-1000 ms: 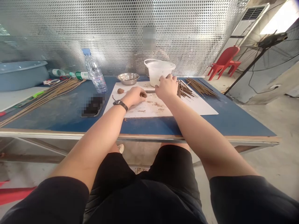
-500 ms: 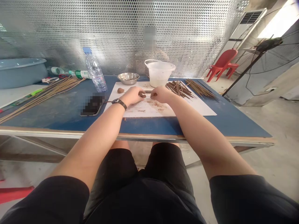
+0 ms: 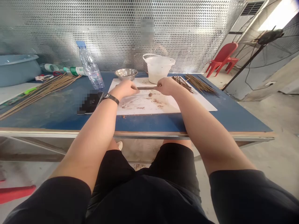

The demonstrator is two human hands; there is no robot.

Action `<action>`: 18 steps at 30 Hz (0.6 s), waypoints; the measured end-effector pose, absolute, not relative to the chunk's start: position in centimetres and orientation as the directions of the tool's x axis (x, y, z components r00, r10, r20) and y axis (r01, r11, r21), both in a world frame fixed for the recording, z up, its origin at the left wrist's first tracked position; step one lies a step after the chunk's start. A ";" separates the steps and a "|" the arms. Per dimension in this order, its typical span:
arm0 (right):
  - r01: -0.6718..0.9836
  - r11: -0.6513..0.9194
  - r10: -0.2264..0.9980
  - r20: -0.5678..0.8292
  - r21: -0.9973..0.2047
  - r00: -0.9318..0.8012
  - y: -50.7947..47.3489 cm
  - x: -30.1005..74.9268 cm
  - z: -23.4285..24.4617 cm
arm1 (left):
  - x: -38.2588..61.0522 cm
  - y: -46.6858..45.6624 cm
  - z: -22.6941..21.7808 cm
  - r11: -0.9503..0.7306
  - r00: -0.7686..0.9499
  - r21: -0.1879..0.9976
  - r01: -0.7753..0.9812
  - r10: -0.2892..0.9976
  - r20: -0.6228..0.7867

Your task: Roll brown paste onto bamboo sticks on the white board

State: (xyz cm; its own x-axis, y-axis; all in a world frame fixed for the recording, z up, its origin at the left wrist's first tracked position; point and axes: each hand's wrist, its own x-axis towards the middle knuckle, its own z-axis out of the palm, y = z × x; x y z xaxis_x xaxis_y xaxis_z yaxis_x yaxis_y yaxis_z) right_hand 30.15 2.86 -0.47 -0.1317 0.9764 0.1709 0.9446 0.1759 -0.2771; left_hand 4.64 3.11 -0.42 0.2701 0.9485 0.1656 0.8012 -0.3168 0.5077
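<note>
A thin dark brown bar [image 3: 146,88] spans the gap between my hands, low over a white board [image 3: 133,109]. My left hand [image 3: 125,89] has its fingers closed at the bar's left end, thumb toward the right. The right end is pinched by my right hand [image 3: 166,86]. Both ends of the bar are covered by fingers. A small brown lump [image 3: 150,94] rests on the board just in front of the bar. Brown smears and crumbs [image 3: 158,101] mark the board around it.
Behind the hands stand a metal bowl [image 3: 126,74] and a white plastic bucket [image 3: 159,69]. Brown sticks [image 3: 201,84] lie at the right. To the left are a water bottle [image 3: 92,67], a phone [image 3: 90,102], long thin rods [image 3: 46,88] and a blue basin [image 3: 18,70].
My hands have moved apart, showing more of the bar. The brown lump at my left fingers is gone from there, and a small lump now lies on the board. The view has shifted slightly.
</note>
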 end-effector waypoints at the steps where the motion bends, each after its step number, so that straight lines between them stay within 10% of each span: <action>1: 0.939 0.176 0.972 0.204 -0.295 -0.118 2.9 29.9 -0.7 | 4.6 3.1 -0.2 -0.312 0.259 0.485 0.817 0.950 0.174; 9: 0.856 0.224 0.943 0.326 -0.466 -0.068 4.4 25.8 -2.1 | 4.5 4.3 -0.8 -0.280 0.114 0.543 0.792 0.941 0.320; 18: 0.878 0.377 0.906 0.316 -0.296 -0.282 7.8 23.1 -2.2 | 3.8 5.5 -1.6 -0.229 -0.019 0.615 0.754 0.929 0.369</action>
State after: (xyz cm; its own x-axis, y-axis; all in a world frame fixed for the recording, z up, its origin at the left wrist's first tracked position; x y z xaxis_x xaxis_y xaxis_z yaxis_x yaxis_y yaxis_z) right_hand 23.10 7.78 -2.25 -0.2822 0.9057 0.3163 0.8776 0.3769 -0.2962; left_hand 3.77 5.55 -1.56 -0.0191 0.9291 0.3693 0.7543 -0.2291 0.6153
